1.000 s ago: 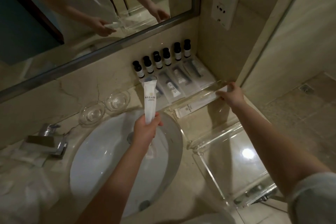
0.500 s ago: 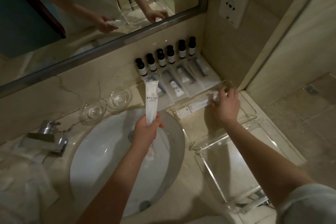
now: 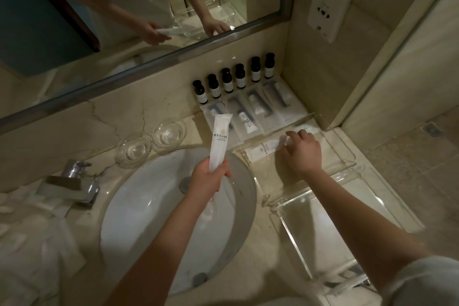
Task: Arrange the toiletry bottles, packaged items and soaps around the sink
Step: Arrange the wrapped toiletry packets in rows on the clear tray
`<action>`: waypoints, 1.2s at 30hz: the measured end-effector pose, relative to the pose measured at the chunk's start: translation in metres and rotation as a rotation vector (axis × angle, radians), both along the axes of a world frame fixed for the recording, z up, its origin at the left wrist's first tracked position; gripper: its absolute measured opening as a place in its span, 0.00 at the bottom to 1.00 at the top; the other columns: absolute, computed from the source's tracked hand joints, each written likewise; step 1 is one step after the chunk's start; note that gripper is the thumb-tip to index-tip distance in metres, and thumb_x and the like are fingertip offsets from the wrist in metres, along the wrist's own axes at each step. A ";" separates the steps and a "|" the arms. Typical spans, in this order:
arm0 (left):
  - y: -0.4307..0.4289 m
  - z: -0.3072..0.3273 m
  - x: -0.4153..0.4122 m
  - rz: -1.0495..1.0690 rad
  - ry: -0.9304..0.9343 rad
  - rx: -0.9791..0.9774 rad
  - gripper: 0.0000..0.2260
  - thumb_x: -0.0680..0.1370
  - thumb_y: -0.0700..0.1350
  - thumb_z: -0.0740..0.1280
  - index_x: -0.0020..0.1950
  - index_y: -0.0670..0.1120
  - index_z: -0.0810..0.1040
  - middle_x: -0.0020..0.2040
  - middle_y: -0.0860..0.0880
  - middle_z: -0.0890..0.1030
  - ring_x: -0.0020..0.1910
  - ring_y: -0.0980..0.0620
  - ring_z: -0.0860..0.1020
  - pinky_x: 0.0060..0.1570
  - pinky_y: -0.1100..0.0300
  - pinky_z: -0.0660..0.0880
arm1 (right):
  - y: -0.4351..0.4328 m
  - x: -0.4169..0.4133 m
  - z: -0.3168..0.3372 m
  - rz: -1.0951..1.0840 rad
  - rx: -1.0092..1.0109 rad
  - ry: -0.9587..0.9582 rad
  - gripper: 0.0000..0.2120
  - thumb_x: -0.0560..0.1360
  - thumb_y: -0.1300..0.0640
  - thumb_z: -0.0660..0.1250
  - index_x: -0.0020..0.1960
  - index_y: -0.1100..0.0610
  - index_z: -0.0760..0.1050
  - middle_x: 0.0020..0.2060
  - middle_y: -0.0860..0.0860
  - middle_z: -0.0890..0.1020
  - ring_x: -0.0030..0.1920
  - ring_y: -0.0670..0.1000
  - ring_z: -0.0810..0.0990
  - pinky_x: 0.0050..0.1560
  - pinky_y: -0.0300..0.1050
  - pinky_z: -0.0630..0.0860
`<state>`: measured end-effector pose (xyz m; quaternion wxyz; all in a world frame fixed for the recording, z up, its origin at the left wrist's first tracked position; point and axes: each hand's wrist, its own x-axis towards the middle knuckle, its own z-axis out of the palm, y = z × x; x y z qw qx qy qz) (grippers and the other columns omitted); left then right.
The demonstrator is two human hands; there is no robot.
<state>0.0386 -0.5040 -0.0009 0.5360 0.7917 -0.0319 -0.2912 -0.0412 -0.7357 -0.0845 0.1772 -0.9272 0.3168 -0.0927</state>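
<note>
Two hands busy: right hand (image 3: 301, 151), off the clear acrylic tray (image 3: 347, 169) now, fingers pinching flat white sachet (image 3: 263, 148) on worktop; left hand (image 3: 210, 177) gripping long white sachet (image 3: 219, 136), awaiting placement.

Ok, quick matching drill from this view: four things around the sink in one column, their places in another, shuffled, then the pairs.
Things:
1. white packet
2. dark bottles
3. glass dishes
4. flat packet

Places:
A. in a row against the wall below the mirror
B. on the counter under the right hand
C. held upright in the left hand above the sink
D. side by side between the faucet and the bottles

Pairs: 1-C, 2-A, 3-D, 4-B
</note>
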 end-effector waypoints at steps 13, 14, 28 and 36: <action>-0.001 0.039 -0.007 -0.573 0.140 0.039 0.05 0.76 0.42 0.67 0.49 0.42 0.79 0.36 0.48 0.83 0.31 0.51 0.77 0.29 0.64 0.73 | 0.049 -0.002 0.106 0.181 1.226 -0.368 0.03 0.75 0.62 0.66 0.45 0.62 0.75 0.31 0.53 0.78 0.26 0.46 0.71 0.27 0.36 0.69; 0.001 0.040 -0.007 -0.575 0.140 0.069 0.07 0.77 0.44 0.66 0.51 0.42 0.79 0.37 0.48 0.83 0.31 0.51 0.77 0.30 0.64 0.74 | 0.049 -0.004 0.105 0.150 1.211 -0.387 0.03 0.75 0.62 0.66 0.43 0.62 0.75 0.31 0.53 0.78 0.25 0.46 0.72 0.28 0.37 0.69; -0.035 0.034 -0.048 -0.124 -0.026 -0.099 0.05 0.79 0.44 0.63 0.46 0.46 0.76 0.37 0.54 0.76 0.37 0.61 0.73 0.30 0.79 0.68 | 0.107 -0.065 0.075 -0.339 1.505 -0.723 0.07 0.76 0.64 0.64 0.42 0.56 0.70 0.32 0.50 0.81 0.31 0.45 0.80 0.32 0.37 0.74; -0.041 0.035 -0.026 -0.561 -0.181 0.227 0.09 0.80 0.46 0.60 0.50 0.42 0.75 0.40 0.49 0.77 0.42 0.50 0.76 0.39 0.60 0.71 | 0.051 -0.064 0.103 -0.125 1.013 -0.609 0.10 0.76 0.58 0.65 0.56 0.48 0.73 0.45 0.48 0.78 0.43 0.48 0.77 0.40 0.41 0.73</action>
